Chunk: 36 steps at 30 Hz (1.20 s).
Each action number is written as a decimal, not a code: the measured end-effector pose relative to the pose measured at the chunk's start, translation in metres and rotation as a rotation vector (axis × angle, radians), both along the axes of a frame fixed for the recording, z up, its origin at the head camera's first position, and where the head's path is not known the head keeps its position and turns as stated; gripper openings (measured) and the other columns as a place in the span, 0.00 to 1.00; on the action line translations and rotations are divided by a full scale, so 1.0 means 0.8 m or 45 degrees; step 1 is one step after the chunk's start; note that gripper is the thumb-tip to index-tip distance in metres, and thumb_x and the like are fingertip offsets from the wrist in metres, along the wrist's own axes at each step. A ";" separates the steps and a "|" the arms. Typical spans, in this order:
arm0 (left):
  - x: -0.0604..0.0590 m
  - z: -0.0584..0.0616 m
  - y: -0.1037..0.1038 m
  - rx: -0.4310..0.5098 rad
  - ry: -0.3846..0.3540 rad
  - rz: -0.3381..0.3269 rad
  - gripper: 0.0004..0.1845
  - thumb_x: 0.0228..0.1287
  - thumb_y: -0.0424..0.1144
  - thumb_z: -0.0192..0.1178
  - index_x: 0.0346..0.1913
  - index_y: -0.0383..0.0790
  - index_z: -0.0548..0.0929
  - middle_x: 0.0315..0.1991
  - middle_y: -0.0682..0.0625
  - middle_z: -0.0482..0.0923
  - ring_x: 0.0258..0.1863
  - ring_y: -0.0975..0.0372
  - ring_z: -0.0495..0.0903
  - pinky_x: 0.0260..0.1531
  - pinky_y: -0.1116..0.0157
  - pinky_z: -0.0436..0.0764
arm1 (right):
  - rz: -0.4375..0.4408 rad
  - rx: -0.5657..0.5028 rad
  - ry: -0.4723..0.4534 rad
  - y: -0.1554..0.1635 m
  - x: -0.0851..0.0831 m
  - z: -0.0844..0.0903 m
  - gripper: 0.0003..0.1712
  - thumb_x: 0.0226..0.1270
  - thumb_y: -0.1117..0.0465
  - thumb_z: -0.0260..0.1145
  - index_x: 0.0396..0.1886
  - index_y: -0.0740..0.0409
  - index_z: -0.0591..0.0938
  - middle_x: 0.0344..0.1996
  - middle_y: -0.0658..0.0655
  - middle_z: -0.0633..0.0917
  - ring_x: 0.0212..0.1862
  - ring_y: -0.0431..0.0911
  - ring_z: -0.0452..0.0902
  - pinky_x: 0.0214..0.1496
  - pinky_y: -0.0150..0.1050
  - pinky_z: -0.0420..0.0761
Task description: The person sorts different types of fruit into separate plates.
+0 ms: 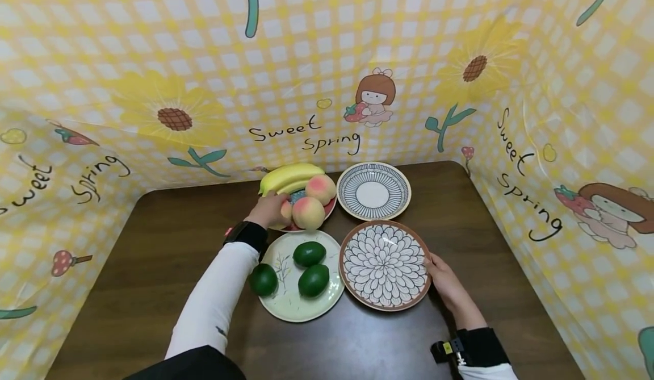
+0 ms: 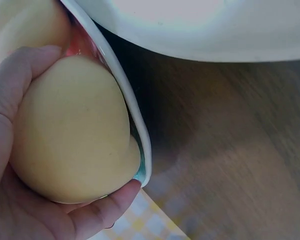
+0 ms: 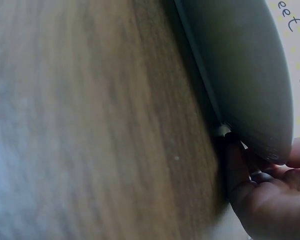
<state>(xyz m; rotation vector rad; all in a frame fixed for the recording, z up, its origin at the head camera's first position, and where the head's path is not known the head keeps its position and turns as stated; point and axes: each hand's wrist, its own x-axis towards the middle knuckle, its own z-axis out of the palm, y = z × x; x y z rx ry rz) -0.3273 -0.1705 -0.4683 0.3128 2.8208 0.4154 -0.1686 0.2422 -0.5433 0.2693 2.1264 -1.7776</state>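
Note:
My left hand grips a pale yellow peach at the near left of a red-lined fruit plate. In the left wrist view, the thumb and fingers curve around the peach, beside the plate's white rim. Two pink-tinged peaches, a front one and a back one, share that plate with yellow bananas. My right hand pinches the right edge of a brown-rimmed plate with a petal pattern. The right wrist view shows this plate's underside and the fingers at its edge.
A pale green plate holds three dark green oval fruits, left of the petal plate. Behind the petal plate lies a blue-lined plate. The brown table meets yellow checked cloth at its back and sides.

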 end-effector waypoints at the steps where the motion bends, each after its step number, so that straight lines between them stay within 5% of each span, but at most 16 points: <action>1: 0.002 -0.001 -0.001 0.007 -0.001 0.004 0.36 0.58 0.42 0.68 0.71 0.40 0.73 0.68 0.28 0.65 0.66 0.27 0.67 0.59 0.37 0.77 | 0.002 0.002 -0.001 0.000 0.000 0.000 0.33 0.87 0.59 0.37 0.79 0.77 0.47 0.79 0.78 0.49 0.82 0.69 0.39 0.84 0.62 0.45; 12: 0.021 -0.004 -0.012 0.100 0.026 0.008 0.37 0.57 0.45 0.70 0.69 0.37 0.74 0.66 0.27 0.66 0.63 0.28 0.69 0.60 0.36 0.76 | 0.017 -0.002 -0.022 0.001 0.004 -0.001 0.34 0.87 0.59 0.37 0.80 0.77 0.45 0.79 0.78 0.49 0.81 0.69 0.41 0.84 0.61 0.48; 19: 0.027 0.034 -0.005 0.131 0.139 -0.028 0.35 0.58 0.43 0.69 0.69 0.36 0.73 0.67 0.27 0.67 0.61 0.29 0.70 0.60 0.37 0.75 | 0.025 -0.002 -0.001 0.005 0.002 0.000 0.33 0.87 0.58 0.37 0.80 0.75 0.46 0.79 0.78 0.51 0.81 0.69 0.45 0.83 0.61 0.51; 29: 0.040 0.085 0.050 0.227 0.253 -0.233 0.37 0.56 0.40 0.72 0.69 0.34 0.74 0.68 0.28 0.68 0.64 0.36 0.74 0.63 0.42 0.76 | 0.010 -0.018 0.004 0.004 -0.002 0.001 0.33 0.87 0.59 0.37 0.80 0.76 0.47 0.79 0.78 0.50 0.82 0.68 0.43 0.83 0.59 0.49; 36: 0.060 0.081 0.110 0.283 0.295 -0.339 0.38 0.52 0.40 0.75 0.68 0.39 0.76 0.68 0.34 0.70 0.65 0.43 0.75 0.64 0.47 0.78 | 0.007 -0.026 -0.002 0.003 -0.003 -0.001 0.33 0.87 0.59 0.37 0.80 0.76 0.46 0.79 0.77 0.50 0.82 0.67 0.42 0.84 0.59 0.47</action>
